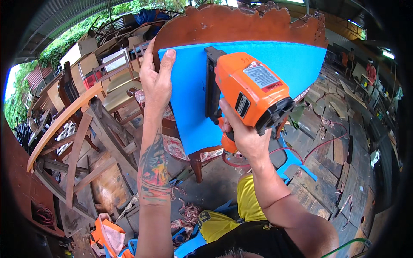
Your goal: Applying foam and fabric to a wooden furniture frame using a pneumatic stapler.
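Observation:
A carved brown wooden chair back (241, 23) stands upright before me, with a bright blue sheet (297, 62) laid over its rear face. My left hand (157, 79) grips the left edge of the chair back, thumb pressed on the blue sheet's corner. My right hand (241, 133) holds the handle of an orange pneumatic stapler (251, 88), whose black nose (211, 81) presses flat against the blue sheet near its middle. A red air hose (320, 144) trails from the stapler down to the right.
Stacked wooden chair frames and curved rails (73, 129) crowd the left side. Scrap fabric and an orange bag (107, 236) lie on the floor below. Plank flooring with offcuts (340, 172) spreads right, where people (371, 73) stand far off.

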The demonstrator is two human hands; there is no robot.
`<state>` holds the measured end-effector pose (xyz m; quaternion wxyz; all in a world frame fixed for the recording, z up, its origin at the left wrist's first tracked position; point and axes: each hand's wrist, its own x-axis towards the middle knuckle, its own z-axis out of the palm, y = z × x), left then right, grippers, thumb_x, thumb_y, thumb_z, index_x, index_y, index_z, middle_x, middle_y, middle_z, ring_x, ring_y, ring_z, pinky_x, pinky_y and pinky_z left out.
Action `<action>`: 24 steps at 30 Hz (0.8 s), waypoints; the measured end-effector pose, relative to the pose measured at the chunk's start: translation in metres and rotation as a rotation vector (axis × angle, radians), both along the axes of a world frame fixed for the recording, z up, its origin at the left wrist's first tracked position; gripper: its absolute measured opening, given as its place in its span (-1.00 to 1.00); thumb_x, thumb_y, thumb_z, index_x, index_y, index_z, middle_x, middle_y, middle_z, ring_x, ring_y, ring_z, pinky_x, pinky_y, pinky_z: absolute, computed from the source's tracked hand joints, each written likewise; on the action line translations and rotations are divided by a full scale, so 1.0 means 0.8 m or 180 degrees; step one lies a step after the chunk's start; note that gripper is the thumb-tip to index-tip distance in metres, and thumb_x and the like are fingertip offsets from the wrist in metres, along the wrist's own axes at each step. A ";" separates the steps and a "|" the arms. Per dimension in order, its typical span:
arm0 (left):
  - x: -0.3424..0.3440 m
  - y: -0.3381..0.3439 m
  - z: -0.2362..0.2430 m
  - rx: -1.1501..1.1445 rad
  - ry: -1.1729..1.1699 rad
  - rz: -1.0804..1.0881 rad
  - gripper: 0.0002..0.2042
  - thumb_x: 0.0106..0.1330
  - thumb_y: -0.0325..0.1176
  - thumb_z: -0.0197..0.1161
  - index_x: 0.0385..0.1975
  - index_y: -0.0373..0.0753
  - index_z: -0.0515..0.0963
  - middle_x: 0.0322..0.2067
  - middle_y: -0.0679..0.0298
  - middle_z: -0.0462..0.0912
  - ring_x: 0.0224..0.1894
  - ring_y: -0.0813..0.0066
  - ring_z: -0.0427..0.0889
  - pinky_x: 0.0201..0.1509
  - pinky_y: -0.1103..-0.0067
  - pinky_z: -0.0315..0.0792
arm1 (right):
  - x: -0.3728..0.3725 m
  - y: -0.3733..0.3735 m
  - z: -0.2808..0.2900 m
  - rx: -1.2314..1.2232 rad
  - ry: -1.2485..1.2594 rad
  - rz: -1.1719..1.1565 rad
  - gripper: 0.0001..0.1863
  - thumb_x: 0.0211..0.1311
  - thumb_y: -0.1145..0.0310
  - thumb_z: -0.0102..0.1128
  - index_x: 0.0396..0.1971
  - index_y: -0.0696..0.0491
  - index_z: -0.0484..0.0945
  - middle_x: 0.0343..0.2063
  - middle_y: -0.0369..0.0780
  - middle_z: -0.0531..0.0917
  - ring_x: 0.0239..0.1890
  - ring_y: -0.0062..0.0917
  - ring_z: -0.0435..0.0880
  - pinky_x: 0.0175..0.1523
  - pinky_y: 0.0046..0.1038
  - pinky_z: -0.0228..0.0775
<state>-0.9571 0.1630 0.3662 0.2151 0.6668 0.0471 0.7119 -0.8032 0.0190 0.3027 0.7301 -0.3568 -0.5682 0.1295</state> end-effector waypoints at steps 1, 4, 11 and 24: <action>0.000 -0.001 0.000 -0.0057 0.0008 0.0024 -0.47 0.48 -0.23 0.24 0.30 -0.44 0.35 0.06 0.13 0.60 0.05 0.48 0.57 0.15 0.58 0.44 | -0.001 0.002 0.001 0.0065 0.0019 0.0106 -0.71 0.15 0.60 0.38 -0.10 0.21 0.63 -0.16 -0.15 0.75 -0.13 -0.44 0.75 0.00 -0.40 0.56; 0.001 -0.004 0.002 -0.0052 0.0007 -0.0051 -0.47 0.49 -0.23 0.24 0.31 -0.45 0.35 0.06 0.13 0.59 0.05 0.48 0.57 0.14 0.58 0.44 | -0.006 0.006 0.005 0.0267 0.0114 0.0188 -0.84 0.22 0.57 0.36 -0.21 0.21 0.61 -0.48 -0.25 0.63 -0.49 -0.58 0.62 -0.35 -0.49 0.47; 0.000 0.000 0.000 -0.0058 -0.0018 -0.0003 -0.45 0.48 -0.22 0.25 0.32 -0.46 0.33 0.06 0.12 0.59 0.05 0.48 0.57 0.15 0.58 0.44 | -0.006 0.007 0.004 0.0453 -0.0082 0.0063 -0.88 0.26 0.56 0.34 -0.26 0.22 0.59 -0.64 -0.29 0.58 -0.67 -0.65 0.55 -0.53 -0.53 0.42; -0.003 0.001 -0.001 0.0026 0.0017 0.0043 -0.47 0.47 -0.24 0.26 0.30 -0.46 0.35 0.06 0.12 0.60 0.05 0.49 0.57 0.17 0.56 0.43 | 0.005 -0.001 -0.009 -0.0333 0.0264 0.0558 -0.80 0.18 0.53 0.41 -0.19 0.20 0.66 -0.45 -0.30 0.69 -0.45 -0.61 0.68 -0.31 -0.48 0.53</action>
